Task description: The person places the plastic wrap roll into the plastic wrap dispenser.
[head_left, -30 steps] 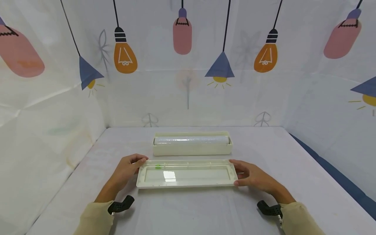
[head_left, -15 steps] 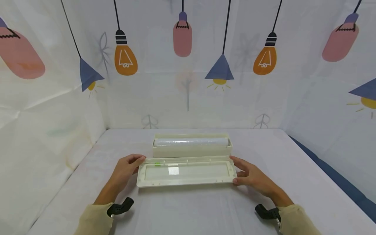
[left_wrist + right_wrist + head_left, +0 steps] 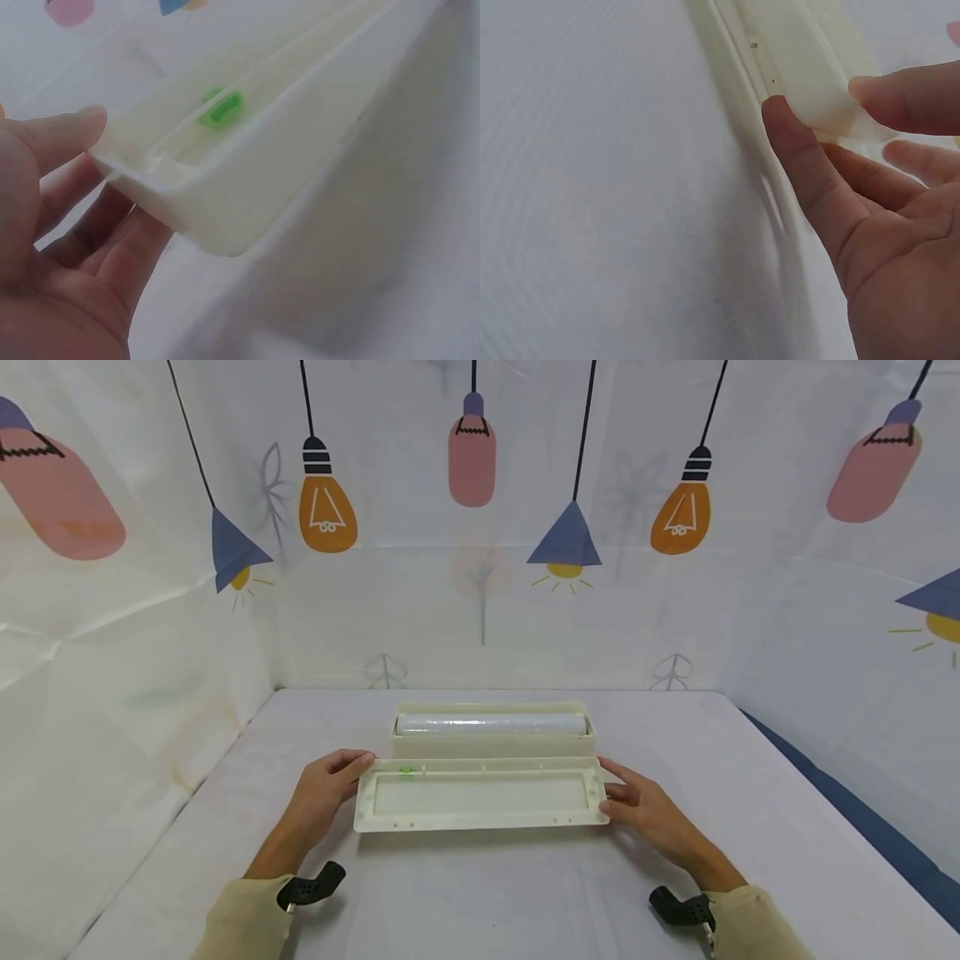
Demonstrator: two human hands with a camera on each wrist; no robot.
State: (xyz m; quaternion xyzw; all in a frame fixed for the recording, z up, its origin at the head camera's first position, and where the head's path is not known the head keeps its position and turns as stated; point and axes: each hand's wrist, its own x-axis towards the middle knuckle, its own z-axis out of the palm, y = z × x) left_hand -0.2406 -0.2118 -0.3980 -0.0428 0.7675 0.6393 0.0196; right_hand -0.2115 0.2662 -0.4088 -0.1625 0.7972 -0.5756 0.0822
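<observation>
A long cream cling film dispenser lid (image 3: 480, 795) is held between both hands, its hollow inner side facing the head camera. My left hand (image 3: 322, 797) grips its left end, thumb on the rim and fingers underneath in the left wrist view. At the right end, my right hand (image 3: 652, 818) pinches the corner with thumb and fingers. A small green slide cutter (image 3: 223, 109) sits on a rail along the lid. Just behind stands the open dispenser box (image 3: 495, 746) with a roll of cling film (image 3: 491, 724) lying inside. The lid's far edge overlaps the box's lower front in the head view.
A white cloth covers the table (image 3: 480, 893). White curtains (image 3: 480, 610) printed with lamps and bulbs enclose the back and sides. Black wrist camera mounts (image 3: 311, 885) stick out near both sleeves.
The lid has moved away from me toward the box and tilted a little, both hands moving with it. The bright reflection on its inner side has gone. The head view has shifted slightly.
</observation>
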